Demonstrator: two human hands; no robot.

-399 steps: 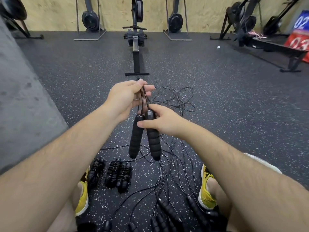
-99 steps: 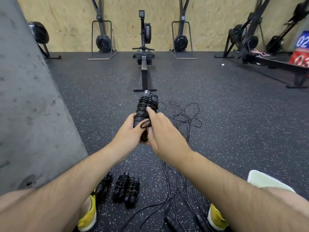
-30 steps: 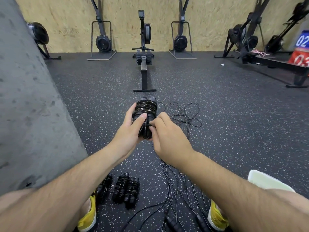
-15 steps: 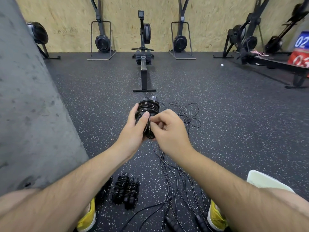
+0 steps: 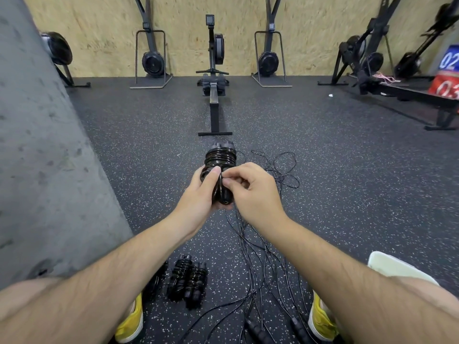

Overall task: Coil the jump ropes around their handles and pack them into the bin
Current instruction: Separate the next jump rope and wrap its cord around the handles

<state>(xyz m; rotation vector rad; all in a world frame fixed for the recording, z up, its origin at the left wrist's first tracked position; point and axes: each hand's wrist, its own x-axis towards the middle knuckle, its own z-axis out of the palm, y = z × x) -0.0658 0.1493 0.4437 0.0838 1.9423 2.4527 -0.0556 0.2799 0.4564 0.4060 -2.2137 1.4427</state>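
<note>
Jump rope (image 5: pixel 220 158) coiled round paired handles (image 5: pixel 225 196), gripped by left hand (image 5: pixel 200 194), one loop (lower end) pinched by right hand (image 5: pixel 253 192)

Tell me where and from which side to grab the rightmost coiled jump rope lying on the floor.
I'd take the coiled jump rope round its wrapped middle, from above and the right. It lies flat on the floor and its left side sits against another bundle, so only the right flank is free.
</note>
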